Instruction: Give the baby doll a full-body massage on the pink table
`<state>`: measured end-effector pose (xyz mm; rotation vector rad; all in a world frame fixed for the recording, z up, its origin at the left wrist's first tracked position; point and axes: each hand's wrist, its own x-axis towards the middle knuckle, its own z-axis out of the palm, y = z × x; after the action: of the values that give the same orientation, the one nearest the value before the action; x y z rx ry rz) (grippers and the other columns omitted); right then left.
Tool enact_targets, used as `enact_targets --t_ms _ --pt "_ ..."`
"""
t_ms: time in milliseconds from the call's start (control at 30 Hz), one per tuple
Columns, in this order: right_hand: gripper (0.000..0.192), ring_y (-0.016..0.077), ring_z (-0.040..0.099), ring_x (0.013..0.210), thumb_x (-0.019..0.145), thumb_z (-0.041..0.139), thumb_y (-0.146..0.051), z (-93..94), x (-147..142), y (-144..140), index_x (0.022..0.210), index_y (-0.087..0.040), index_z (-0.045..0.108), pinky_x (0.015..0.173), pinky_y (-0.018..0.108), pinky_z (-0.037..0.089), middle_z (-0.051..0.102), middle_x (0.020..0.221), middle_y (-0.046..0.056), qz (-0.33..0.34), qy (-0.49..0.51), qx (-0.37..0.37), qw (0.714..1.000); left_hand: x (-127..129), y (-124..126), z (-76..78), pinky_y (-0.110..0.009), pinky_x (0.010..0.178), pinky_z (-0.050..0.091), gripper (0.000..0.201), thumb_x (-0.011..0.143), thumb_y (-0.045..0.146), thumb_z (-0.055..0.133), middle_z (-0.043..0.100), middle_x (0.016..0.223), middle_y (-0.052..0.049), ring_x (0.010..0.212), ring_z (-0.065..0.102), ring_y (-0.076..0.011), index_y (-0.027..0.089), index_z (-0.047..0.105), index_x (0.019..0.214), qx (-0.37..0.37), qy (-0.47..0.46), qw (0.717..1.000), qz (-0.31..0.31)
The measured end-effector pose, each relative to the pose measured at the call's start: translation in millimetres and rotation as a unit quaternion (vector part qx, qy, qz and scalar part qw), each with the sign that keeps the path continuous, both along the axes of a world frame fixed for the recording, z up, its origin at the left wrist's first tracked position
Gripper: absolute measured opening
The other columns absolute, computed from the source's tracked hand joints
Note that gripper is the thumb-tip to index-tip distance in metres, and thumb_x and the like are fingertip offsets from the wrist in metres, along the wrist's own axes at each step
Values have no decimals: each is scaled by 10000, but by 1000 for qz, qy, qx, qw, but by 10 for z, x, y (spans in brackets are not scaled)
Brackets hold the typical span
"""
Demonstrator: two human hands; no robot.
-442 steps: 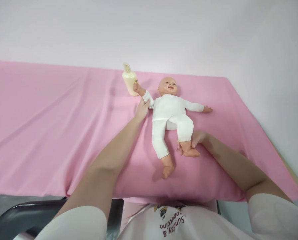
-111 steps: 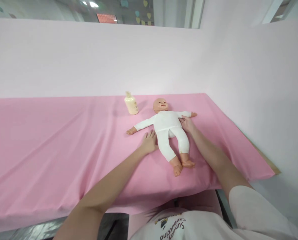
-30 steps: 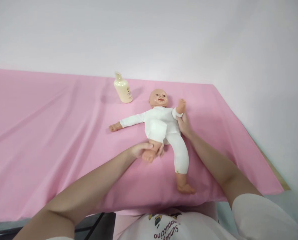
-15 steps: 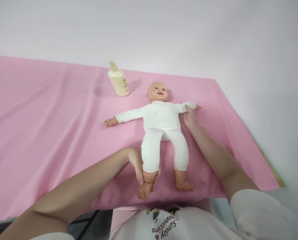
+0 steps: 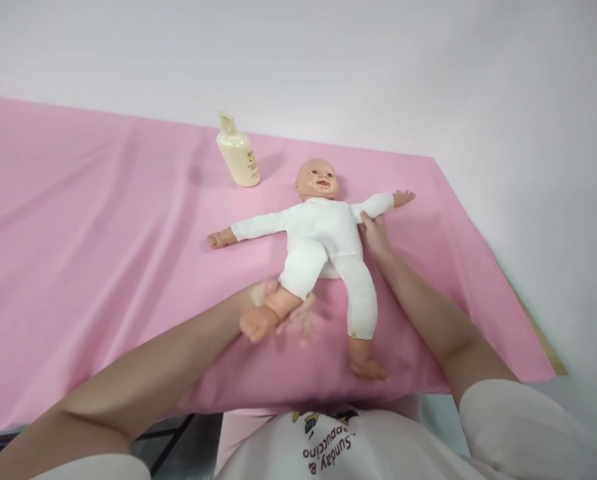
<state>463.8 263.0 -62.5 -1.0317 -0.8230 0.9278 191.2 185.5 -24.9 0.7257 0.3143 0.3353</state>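
Observation:
A baby doll (image 5: pixel 318 223) in a white cloth body lies on its back, arms stretched out to both sides. My left hand (image 5: pixel 298 320) is around the lower part of the doll's leg on the left, thumb on one side and blurred fingers behind and below it. That leg is bent, its foot (image 5: pixel 258 323) swung out to the left. Thumb on top, my right hand (image 5: pixel 377 237) grips the doll's upper arm on the right; the other fingers are mostly hidden beneath. The doll's other leg (image 5: pixel 362 300) lies straight toward me.
A cream pump bottle (image 5: pixel 241 160) stands behind the doll, left of its head. Pink cloth (image 5: pixel 128 233) with folds covers the table, whose near edge is close to my body. A pale wall (image 5: pixel 298 60) rises behind.
My left hand has moved up and bent the doll's leg, swinging its foot up and left. My right hand has slid slightly toward the doll's shoulder, and the doll's hand there has turned.

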Motion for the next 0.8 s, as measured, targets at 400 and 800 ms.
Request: enact_targets --t_ms 400,800 --pt "330 247 459 1434 875 604 -301 191 -90 -226 1184 -324 715 1275 490 298 548 1470 20 88 -341 106 930 65 133 21 -474 1004 476 519 741 631 676 538 436 -12 715 654 -263 116 646 792 69 -37 995 62" --pt "529 251 522 1365 814 717 -373 98 -117 -146 1309 -311 544 1235 496 361 583 1407 49 62 -212 79 972 26 78 43 -511 1058 457 678 678 702 730 667 623 -60 865 708 -326 121 667 1021 119 -28 989 -80"
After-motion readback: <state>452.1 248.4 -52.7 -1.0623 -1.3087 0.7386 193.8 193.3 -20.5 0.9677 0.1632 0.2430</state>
